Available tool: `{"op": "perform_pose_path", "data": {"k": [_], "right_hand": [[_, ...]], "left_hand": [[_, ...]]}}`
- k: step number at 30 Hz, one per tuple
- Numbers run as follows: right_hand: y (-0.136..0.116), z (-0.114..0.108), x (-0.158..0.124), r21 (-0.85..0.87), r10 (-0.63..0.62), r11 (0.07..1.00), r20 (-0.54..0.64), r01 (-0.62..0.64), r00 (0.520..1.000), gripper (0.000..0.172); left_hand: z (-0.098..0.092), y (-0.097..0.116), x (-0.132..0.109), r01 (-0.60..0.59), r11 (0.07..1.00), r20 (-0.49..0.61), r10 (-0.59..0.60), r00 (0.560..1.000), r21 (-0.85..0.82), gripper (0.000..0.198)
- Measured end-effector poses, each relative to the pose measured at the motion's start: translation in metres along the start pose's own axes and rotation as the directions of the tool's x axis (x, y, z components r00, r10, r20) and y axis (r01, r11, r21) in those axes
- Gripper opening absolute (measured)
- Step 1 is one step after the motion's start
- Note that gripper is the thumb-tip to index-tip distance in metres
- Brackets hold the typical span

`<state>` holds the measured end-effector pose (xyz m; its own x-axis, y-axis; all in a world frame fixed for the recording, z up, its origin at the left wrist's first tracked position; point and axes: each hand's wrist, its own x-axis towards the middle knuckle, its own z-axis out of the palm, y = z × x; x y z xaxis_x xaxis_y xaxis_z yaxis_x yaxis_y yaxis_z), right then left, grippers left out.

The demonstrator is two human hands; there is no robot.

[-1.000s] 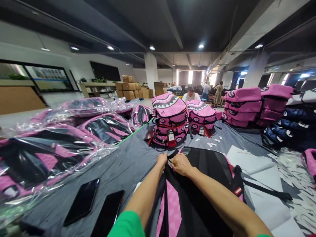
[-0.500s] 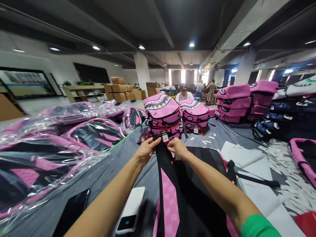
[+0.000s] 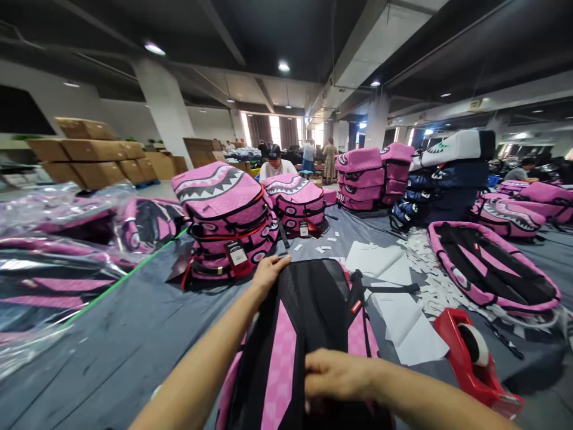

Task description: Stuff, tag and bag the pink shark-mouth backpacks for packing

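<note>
A pink-and-black backpack (image 3: pixel 308 322) lies back-side up on the grey table (image 3: pixel 134 334) right in front of me. My left hand (image 3: pixel 268 272) reaches to its far top edge, fingers curled over the black fabric there. My right hand (image 3: pixel 338 376) rests on the near part of the same backpack, fingers folded down onto the black panel. Just beyond my left hand stands a pink shark-mouth backpack (image 3: pixel 224 221) with a hang tag.
A red tape dispenser (image 3: pixel 472 352) and white paper sheets (image 3: pixel 394 298) lie to the right. Another open-backed pink bag (image 3: pixel 492 269) lies further right. Bagged backpacks (image 3: pixel 54 263) pile up on the left. Stacked pink and navy bags (image 3: pixel 403 179) and a seated person (image 3: pixel 274 164) are behind.
My view has swung right. My right hand left the backpack's top edge and came back to its near part. My left hand stayed at the top edge. The lifted strap now lies flat.
</note>
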<state>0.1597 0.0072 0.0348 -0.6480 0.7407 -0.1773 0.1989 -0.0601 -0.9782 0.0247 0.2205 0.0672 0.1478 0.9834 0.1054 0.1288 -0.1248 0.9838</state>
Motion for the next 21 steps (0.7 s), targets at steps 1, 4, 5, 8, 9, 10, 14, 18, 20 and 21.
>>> {"op": "perform_pose_path", "data": {"k": [1, 4, 5, 8, 9, 10, 14, 18, 20, 21], "right_hand": [[0.001, -0.004, -0.014, -0.135, 0.030, 0.990, 0.024, -0.026, 0.999, 0.028], [-0.003, -0.048, -0.040, -0.546, -0.017, 0.818, -0.339, -0.182, 0.941, 0.013], [-0.005, -0.070, -0.043, -0.574, -0.059, 0.749, -0.554, -0.331, 0.830, 0.017], [-0.005, -0.137, -0.034, -0.338, -0.042, 0.623, -0.915, -0.705, 0.401, 0.035], [-0.003, -0.155, -0.028, -0.275, -0.016, 0.609, -0.942, -0.744, 0.334, 0.039], [-0.001, -0.170, -0.020, -0.238, 0.010, 0.606, -0.952, -0.760, 0.306, 0.041], [-0.010, -0.197, 0.007, -0.243, -0.018, 0.633, -0.954, -0.735, 0.299, 0.033], [-0.034, -0.180, 0.006, -0.386, -0.229, 0.654, -0.921, -0.650, 0.316, 0.029], [-0.034, -0.158, -0.003, -0.532, -0.352, 0.644, -0.844, -0.549, 0.405, 0.024], [-0.030, -0.145, -0.008, -0.598, -0.403, 0.630, -0.797, -0.495, 0.450, 0.022]], "left_hand": [[0.009, -0.013, 0.000, -0.032, 0.998, -0.043, 0.035, 0.998, 0.059, 0.038], [0.024, -0.039, 0.000, -0.117, 0.968, -0.161, 0.155, 0.975, 0.222, 0.031], [0.025, -0.043, 0.001, -0.137, 0.954, -0.179, 0.188, 0.966, 0.268, 0.025], [0.026, -0.039, 0.005, -0.197, 0.904, -0.178, 0.280, 0.943, 0.380, 0.018], [0.028, -0.035, 0.005, -0.237, 0.881, -0.140, 0.317, 0.938, 0.410, 0.025], [0.033, -0.031, 0.005, -0.291, 0.853, -0.076, 0.356, 0.932, 0.433, 0.031], [0.074, -0.020, 0.000, -0.529, 0.753, 0.312, 0.432, 0.846, 0.392, 0.031], [0.119, -0.025, -0.007, -0.628, 0.737, 0.513, 0.449, 0.731, 0.251, 0.031], [0.128, -0.031, -0.012, -0.652, 0.735, 0.548, 0.472, 0.691, 0.189, 0.022], [0.129, -0.034, -0.016, -0.661, 0.734, 0.558, 0.485, 0.673, 0.160, 0.017]]}}
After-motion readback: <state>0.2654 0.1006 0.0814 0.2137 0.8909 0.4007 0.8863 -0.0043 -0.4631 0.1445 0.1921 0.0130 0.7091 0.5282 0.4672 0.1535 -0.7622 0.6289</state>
